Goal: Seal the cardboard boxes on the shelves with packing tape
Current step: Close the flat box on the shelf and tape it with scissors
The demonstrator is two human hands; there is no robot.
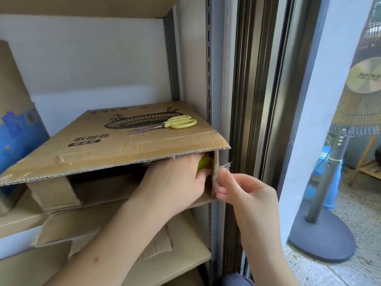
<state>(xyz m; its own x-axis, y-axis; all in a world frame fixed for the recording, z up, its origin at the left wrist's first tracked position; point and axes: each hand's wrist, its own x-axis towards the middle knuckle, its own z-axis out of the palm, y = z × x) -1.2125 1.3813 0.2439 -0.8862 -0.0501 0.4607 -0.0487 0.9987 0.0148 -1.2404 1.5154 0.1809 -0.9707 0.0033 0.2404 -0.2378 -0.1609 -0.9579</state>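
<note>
A flat cardboard box [115,145] with a black printed drawing lies on the middle shelf, its front end open and its lower flap hanging down. My left hand [175,180] reaches into the box's right front corner and grips a yellow-green roll of tape [203,165], mostly hidden under the top panel. My right hand [241,190] pinches the clear tape end [223,167] against the box's right side edge. Yellow-handled scissors [173,123] lie on top of the box.
A taller box with a blue print [16,129] stands at the left of the same shelf. More flattened cardboard [107,230] lies on the shelf below. The grey shelf upright [209,79] and a door frame [253,100] stand right of the box; a standing fan [329,182] is beyond.
</note>
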